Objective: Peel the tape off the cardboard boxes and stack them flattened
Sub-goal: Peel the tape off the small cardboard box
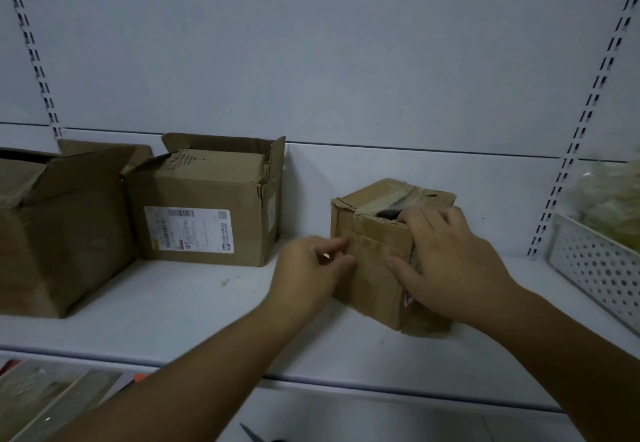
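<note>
A white shelf (173, 303) was seen, and every place is given from the small box (374, 279) set on it. Farthest to the left of the small box, a large box (59, 234) of brown cardboard was stood with its top flaps raised. Between that and the small box, but well apart from the latter, a middle box (207, 192) was placed against the back panel (311, 61). Its flaps were creased and partly folded in, and a white printed label (188, 230) was stuck on its front face.

The left hand (308, 268) was held at the small box's left front edge with its fingers curled. The grip of thumb and forefinger was drawn close at the left end of the tape (372, 242), though whether tape was caught in it could not be told.

The small box was worn and dented, turned corner-on, with its top torn open and something dark shown inside. A band of brownish tape was laid across its front face.

The right hand (450, 268) was clamped on the small box's right corner, fingers laid over the top edge and thumb pressed on the front face. Well to the right of the small box, a perforated metal basket (595, 268) was stood on the shelf.
</note>
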Motion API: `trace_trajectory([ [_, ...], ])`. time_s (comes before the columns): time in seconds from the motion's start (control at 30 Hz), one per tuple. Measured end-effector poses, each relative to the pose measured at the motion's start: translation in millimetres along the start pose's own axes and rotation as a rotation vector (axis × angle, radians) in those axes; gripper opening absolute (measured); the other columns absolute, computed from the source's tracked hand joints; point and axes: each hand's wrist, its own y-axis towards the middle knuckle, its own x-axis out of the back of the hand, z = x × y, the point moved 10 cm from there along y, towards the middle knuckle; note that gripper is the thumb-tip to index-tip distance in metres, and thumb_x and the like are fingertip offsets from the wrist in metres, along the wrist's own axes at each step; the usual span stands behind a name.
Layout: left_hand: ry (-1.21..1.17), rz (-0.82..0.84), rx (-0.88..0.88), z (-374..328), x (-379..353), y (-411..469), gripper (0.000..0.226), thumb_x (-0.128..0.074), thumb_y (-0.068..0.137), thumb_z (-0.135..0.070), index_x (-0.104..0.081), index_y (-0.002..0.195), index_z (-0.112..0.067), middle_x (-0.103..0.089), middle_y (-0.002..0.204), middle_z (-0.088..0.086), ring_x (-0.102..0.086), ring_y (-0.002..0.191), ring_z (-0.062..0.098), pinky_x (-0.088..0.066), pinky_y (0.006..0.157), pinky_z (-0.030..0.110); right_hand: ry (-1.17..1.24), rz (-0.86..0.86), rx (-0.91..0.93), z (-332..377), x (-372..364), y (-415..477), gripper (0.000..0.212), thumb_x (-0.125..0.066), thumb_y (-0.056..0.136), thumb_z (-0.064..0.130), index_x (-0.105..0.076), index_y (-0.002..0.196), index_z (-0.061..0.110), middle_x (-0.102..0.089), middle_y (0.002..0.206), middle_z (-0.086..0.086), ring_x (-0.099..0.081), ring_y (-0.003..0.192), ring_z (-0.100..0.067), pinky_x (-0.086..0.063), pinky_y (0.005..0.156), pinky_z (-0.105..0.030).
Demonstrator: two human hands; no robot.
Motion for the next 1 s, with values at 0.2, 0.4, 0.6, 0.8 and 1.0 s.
trace_trajectory([
  [0.2, 0.000, -0.047, -0.096, -3, -9, -3, 0.029, -0.066, 0.084, -0.017, -0.067, 0.113, -0.014, -0.069, 0.101, -0.003, -0.061, 0.093, 0.010, -0.050, 0.085, 0.024, 0.012, -0.012, -0.016, 2, 0, -1, 0.046, -0.047, 0.083, 0.052, -0.041, 0.119, 0.024, -0.048, 0.120, 0.002, -0.035, 0.112, -0.017, -0.032, 0.067, -0.025],
  [0.4, -0.230, -0.065, 0.056, 10, -8, 6, 0.010, -0.069, 0.081, -0.015, -0.073, 0.085, -0.024, -0.069, 0.078, -0.013, -0.064, 0.075, -0.003, -0.052, 0.071, 0.014, 0.021, -0.014, -0.030, 1, 0, -2, 0.047, -0.049, 0.083, 0.051, -0.043, 0.120, 0.023, -0.048, 0.122, 0.001, -0.036, 0.115, -0.019, -0.034, 0.068, -0.025],
  [0.6, -0.262, 0.045, 0.232, 10, -20, 15, 0.014, -0.069, 0.082, -0.016, -0.067, 0.069, -0.013, -0.063, 0.061, 0.002, -0.057, 0.057, 0.014, -0.048, 0.059, 0.025, 0.018, -0.001, -0.036, 1, 0, -2, 0.047, -0.049, 0.083, 0.051, -0.042, 0.121, 0.023, -0.047, 0.123, 0.001, -0.034, 0.115, -0.017, -0.034, 0.068, -0.025],
  [0.8, -0.141, 0.187, 0.269, -2, -25, 18, 0.022, -0.060, 0.088, -0.011, -0.060, 0.065, -0.012, -0.059, 0.072, 0.009, -0.051, 0.063, 0.018, -0.044, 0.063, 0.031, -0.001, 0.022, -0.040, 1, 0, -2, 0.049, -0.049, 0.084, 0.052, -0.040, 0.123, 0.023, -0.046, 0.125, 0.000, -0.035, 0.116, -0.020, -0.035, 0.068, -0.027],
  [1.0, -0.318, 0.299, 0.349, -5, -19, 14, 0.012, -0.059, 0.086, -0.001, -0.063, 0.074, -0.003, -0.065, 0.071, 0.012, -0.060, 0.061, 0.016, -0.053, 0.053, 0.020, -0.027, 0.104, -0.043, 0, -4, 0, 0.062, -0.053, 0.074, 0.061, -0.034, 0.121, 0.026, -0.042, 0.126, 0.003, -0.033, 0.115, -0.018, -0.033, 0.066, -0.029],
])
